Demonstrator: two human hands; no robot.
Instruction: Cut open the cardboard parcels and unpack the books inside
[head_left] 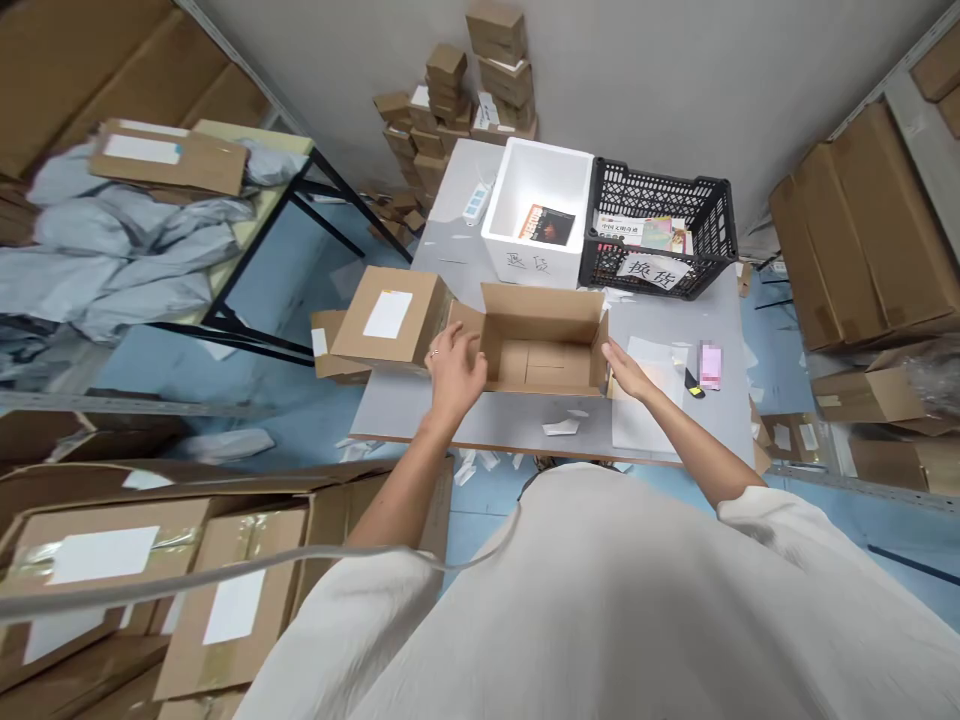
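The person's left hand (455,375) is at the left flap of an open cardboard box (546,352), and the right hand (626,371) is at its right end, fingers against the side. The box stands on a grey table (480,425), and nothing lies inside it. Just beside it on the left is a closed carton (397,315) with a white label on top. Behind the box stand a white foam bin (501,215), holding a dark and orange book (549,225), and a black plastic crate (705,225) with printed items inside. To the right of the box are white paper (646,420), a black and yellow tool (694,384) and a pink item (710,366). A white power strip (477,203) lies left of the bin.
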